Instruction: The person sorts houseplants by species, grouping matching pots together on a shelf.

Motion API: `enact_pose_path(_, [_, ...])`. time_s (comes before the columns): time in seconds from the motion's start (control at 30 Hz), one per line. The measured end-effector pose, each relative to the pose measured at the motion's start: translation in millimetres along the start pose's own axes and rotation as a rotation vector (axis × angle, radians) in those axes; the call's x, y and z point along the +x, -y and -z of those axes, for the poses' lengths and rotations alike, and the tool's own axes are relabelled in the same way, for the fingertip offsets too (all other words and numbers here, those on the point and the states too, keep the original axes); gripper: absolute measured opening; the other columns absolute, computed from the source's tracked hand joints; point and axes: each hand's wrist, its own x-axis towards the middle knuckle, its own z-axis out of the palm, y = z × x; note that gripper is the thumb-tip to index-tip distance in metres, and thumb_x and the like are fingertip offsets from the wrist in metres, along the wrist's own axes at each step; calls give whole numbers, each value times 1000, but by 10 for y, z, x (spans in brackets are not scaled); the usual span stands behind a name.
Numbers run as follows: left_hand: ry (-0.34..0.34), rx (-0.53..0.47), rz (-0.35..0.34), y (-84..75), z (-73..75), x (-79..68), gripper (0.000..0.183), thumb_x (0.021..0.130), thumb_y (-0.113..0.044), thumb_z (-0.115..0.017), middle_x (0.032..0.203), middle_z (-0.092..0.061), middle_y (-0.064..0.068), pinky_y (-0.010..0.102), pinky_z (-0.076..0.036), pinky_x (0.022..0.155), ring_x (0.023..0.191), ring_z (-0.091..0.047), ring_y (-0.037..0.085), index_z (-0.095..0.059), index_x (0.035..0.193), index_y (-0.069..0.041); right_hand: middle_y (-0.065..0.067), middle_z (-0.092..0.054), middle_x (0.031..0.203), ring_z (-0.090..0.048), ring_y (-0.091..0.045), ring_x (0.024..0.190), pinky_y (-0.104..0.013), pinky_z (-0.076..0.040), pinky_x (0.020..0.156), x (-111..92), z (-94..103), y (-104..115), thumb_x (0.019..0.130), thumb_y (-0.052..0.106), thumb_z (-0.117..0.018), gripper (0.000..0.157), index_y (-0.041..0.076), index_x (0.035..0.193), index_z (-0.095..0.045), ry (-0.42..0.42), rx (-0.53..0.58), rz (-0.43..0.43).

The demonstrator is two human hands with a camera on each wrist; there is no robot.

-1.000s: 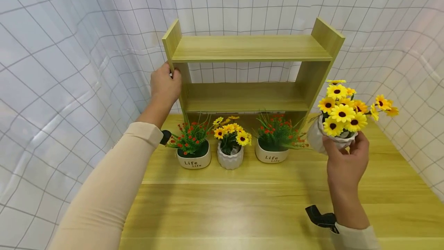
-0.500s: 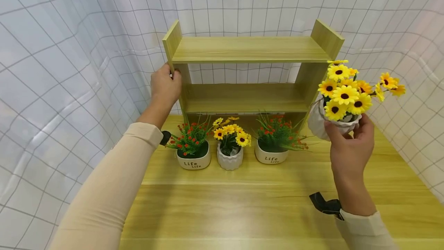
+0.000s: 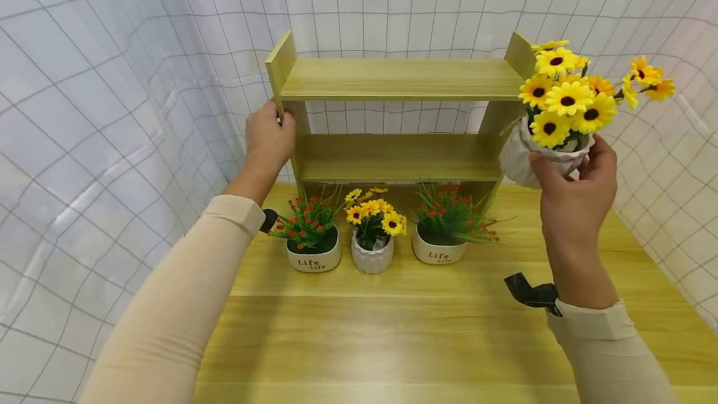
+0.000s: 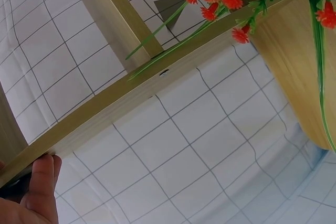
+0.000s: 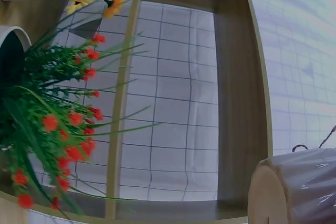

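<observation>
My left hand (image 3: 269,136) grips the left side panel of a light wooden shelf (image 3: 401,80). In the left wrist view, the fingers (image 4: 42,184) bend against that panel's edge. My right hand (image 3: 580,214) holds a white fluted flowerpot (image 3: 518,154) of yellow artificial sunflowers (image 3: 568,101), thumb on the near side, fingers round the far side. Raised and tilted, the pot overlaps the shelf's upper right end in the head view. The right wrist view shows its pale base and ribbed wall (image 5: 315,182) at lower right; the right hand itself is hidden there.
Before the shelf on the wooden table (image 3: 370,329) stand a left oval "Life" pot (image 3: 314,260) with red flowers, a smaller white pot (image 3: 373,259) with yellow flowers, and a right "Life" pot (image 3: 439,252). A white gridded curtain (image 3: 392,5) surrounds the table.
My right hand has lifted the flowerpot upward and slightly right, from beside the lower shelf to near the top board's height. My left hand stays on the side panel.
</observation>
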Motion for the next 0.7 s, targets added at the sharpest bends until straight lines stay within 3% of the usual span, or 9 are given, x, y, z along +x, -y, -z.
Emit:
enact_pose_path(0.2, [7, 0, 12, -1, 7, 0, 29, 101, -22, -42, 110, -69, 19, 42, -50, 72, 89, -61, 29, -61, 105, 0, -12, -50, 135, -50, -24, 121, -30, -47, 95, 179, -103, 57, 73, -10, -78, 68, 5, 133, -51, 9, 86, 2])
enact_pose_path(0.7, [5, 1, 2, -7, 11, -20, 30, 102, -21, -43, 115, -68, 20, 44, -52, 77, 99, -64, 31, -61, 109, 1, -9, -49, 137, -50, -22, 124, -32, -43, 102, 558, -293, 281, 76, -9, -76, 66, 5, 133, -47, 84, 128, -19])
